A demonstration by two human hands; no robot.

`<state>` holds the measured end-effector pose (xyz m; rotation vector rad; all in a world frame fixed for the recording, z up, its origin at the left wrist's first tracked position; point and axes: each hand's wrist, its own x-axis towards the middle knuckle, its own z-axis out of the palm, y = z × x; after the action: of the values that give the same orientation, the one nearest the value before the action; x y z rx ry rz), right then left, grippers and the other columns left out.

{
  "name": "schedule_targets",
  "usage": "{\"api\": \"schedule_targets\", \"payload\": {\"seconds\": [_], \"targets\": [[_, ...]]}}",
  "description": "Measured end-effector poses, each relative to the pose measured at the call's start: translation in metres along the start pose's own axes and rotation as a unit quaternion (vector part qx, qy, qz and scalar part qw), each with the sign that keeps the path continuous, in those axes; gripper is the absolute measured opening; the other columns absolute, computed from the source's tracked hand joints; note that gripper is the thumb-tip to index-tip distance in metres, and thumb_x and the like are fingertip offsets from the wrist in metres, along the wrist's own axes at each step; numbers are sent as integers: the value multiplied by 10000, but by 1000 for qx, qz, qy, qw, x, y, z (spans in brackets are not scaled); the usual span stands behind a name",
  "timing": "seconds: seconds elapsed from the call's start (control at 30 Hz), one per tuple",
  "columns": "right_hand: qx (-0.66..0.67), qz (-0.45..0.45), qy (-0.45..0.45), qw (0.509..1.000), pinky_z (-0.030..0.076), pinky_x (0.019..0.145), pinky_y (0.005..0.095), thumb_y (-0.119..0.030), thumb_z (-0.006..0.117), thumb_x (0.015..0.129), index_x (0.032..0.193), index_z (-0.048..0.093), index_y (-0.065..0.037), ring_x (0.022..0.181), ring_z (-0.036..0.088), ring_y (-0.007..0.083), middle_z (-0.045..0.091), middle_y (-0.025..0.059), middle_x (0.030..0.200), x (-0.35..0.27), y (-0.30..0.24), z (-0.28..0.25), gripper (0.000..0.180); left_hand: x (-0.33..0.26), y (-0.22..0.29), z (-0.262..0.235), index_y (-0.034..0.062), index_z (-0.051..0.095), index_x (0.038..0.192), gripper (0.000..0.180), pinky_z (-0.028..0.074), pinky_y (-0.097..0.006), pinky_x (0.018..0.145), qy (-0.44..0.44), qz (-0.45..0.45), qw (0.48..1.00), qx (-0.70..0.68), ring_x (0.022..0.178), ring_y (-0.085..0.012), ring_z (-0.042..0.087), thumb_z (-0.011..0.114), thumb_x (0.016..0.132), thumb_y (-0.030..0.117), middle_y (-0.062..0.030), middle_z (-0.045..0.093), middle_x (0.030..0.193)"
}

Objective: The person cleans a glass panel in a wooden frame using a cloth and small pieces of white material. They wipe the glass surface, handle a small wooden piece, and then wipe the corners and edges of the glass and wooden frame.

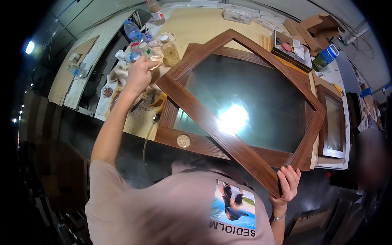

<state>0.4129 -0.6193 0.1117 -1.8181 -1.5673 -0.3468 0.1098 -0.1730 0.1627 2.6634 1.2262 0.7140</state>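
Note:
My right hand (288, 181) is closed round the near corner of a brown wooden frame (218, 130). This frame lies turned askew over a wooden door with a dark glass pane (261, 98), and a lamp reflects brightly in the glass. At the far left, my left hand (140, 75) is raised beside the frame's left corner with its fingers curled together. A tan, crumpled piece (156, 62) shows at those fingertips, but I cannot make out whether they grip it. A round pale disc (183, 141) sits on the door's near rail.
Left of the frame stand a jar of yellowish liquid (170, 51), a plastic bottle (132, 30) and crumpled cloths (118, 75). A thin hose (145, 143) hangs over the table edge. At right are a smaller framed door (332, 122), a blue-green bottle (325, 58) and a cardboard box (320, 30).

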Motion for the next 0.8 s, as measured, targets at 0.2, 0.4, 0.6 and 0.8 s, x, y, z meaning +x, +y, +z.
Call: {"api": "schedule_targets", "payload": {"seconds": [0.2, 0.4, 0.6, 0.8], "targets": [[0, -5, 1, 1000, 359, 1122, 533, -227, 629, 899, 1151, 696, -38, 1179, 618, 366, 690, 133, 1166, -8, 6, 3, 322, -17, -12, 2, 114, 780, 1057, 398, 501, -391, 817, 0, 27, 1000, -14, 895, -338, 634, 502, 826, -53, -150, 613, 893], [-71, 67, 28, 995, 385, 1102, 467, -249, 753, 829, 1232, 656, -18, 1244, 545, 362, 596, 168, 1284, 0, -6, -1, 474, -25, -13, 7, 53, 717, 1170, 367, 501, -340, 799, -1, -34, 979, -202, 858, -242, 658, 561, 842, 0, -161, 680, 919], [-119, 96, -42, 987, 440, 977, 475, -201, 812, 702, 1252, 668, -15, 1146, 542, 388, 562, 194, 1267, 6, 11, -31, 598, -32, -13, 8, -58, 699, 1045, 263, 491, -320, 739, -37, -57, 955, -288, 795, -172, 639, 568, 843, 47, -109, 709, 845], [-106, 106, -108, 983, 458, 999, 437, 89, 611, 678, 1218, 686, -40, 1166, 581, 387, 625, 207, 1258, 37, 29, -50, 561, -70, 2, -2, -67, 629, 816, 124, 341, -270, 577, -33, -128, 927, -351, 639, -78, 463, 544, 807, 23, -12, 525, 668]]}}
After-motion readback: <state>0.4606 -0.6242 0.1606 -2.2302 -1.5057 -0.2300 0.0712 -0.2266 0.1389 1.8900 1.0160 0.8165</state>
